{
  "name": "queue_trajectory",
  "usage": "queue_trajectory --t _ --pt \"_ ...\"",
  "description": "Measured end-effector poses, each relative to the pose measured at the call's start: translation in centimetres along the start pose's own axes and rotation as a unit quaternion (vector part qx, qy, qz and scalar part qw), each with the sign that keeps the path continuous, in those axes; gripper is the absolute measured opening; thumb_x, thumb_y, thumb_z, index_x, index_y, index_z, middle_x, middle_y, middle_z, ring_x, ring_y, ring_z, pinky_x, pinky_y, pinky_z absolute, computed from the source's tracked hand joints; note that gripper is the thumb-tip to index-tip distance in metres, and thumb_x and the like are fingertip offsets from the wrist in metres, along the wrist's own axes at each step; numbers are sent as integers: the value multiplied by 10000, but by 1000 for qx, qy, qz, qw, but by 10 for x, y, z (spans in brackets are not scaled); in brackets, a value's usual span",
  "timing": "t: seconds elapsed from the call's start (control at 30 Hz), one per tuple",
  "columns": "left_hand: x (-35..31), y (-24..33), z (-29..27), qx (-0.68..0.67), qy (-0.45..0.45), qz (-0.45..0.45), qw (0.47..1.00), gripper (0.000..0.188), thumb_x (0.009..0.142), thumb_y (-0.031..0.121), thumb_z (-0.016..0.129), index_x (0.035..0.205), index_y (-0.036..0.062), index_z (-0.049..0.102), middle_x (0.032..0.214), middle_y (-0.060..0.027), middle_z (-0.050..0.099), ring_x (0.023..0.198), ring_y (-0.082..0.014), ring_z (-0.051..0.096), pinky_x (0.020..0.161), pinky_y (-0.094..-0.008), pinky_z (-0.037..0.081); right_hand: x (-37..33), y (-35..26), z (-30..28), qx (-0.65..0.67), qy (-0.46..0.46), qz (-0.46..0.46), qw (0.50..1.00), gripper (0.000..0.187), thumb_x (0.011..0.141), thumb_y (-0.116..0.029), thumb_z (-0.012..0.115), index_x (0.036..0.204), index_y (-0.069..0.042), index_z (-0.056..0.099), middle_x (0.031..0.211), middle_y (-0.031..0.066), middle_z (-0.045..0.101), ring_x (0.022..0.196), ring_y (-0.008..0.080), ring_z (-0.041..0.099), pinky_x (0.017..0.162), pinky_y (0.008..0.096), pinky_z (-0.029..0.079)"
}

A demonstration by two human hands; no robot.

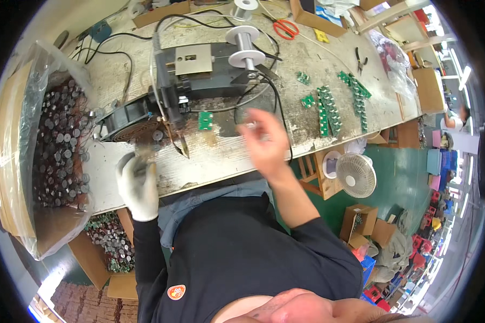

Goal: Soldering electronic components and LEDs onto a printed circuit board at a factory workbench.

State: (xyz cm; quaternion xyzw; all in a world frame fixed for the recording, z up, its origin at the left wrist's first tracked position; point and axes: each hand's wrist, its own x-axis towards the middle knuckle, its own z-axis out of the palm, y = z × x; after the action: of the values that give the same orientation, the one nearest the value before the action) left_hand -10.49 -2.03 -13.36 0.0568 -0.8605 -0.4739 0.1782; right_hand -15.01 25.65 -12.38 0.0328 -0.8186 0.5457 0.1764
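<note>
My left hand [137,185], in a white glove with grey fingertips, is at the bench's front edge. Its fingers curl together, and blur hides what they hold. Farther right, my bare right hand [267,141] is over the bench with thumb and fingers bent toward each other; a tiny shiny thing between them is too unclear to name. Between the hands lies a small green circuit board [205,121]. A soldering iron [170,102] is mounted tip-down beside it. Behind stands a black soldering machine [215,81] with a solder wire spool [246,47].
A black round fan [129,121] sits left of the iron. A plastic-lined box [13,156] holds many round metal parts. Rows of circuit boards [328,110], pliers [360,60] and orange-handled scissors [285,29] lie on the right. A white fan [355,175] stands beyond the front edge.
</note>
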Motion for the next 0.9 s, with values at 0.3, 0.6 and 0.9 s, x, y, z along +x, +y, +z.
queue_trajectory --t 0.3,0.6,0.9 --pt "17 -51 -84 176 184 -82 964 310 808 198 713 1007 -24 631 904 -119 659 815 -198 607 768 -298 477 39 71 -135 -543 -4 -24 840 330 833 -217 664 1082 -1 644 1051 197 638 951 373 594 840 438 465" --pt "67 -40 -102 286 113 -80 948 327 757 167 669 1063 60 623 991 -181 604 908 -356 607 763 -413 496 38 64 -95 -522 -43 -40 851 380 873 -292 624 1163 -46 616 1142 173 603 1023 359 561 880 438 424" --pt "115 -35 -79 336 -1 -44 941 270 785 232 694 1037 138 673 986 -159 570 863 -334 606 731 -400 503 29 72 -97 -366 -5 -12 930 240 910 -180 613 1107 -45 636 995 105 579 755 218 563 690 324 460"
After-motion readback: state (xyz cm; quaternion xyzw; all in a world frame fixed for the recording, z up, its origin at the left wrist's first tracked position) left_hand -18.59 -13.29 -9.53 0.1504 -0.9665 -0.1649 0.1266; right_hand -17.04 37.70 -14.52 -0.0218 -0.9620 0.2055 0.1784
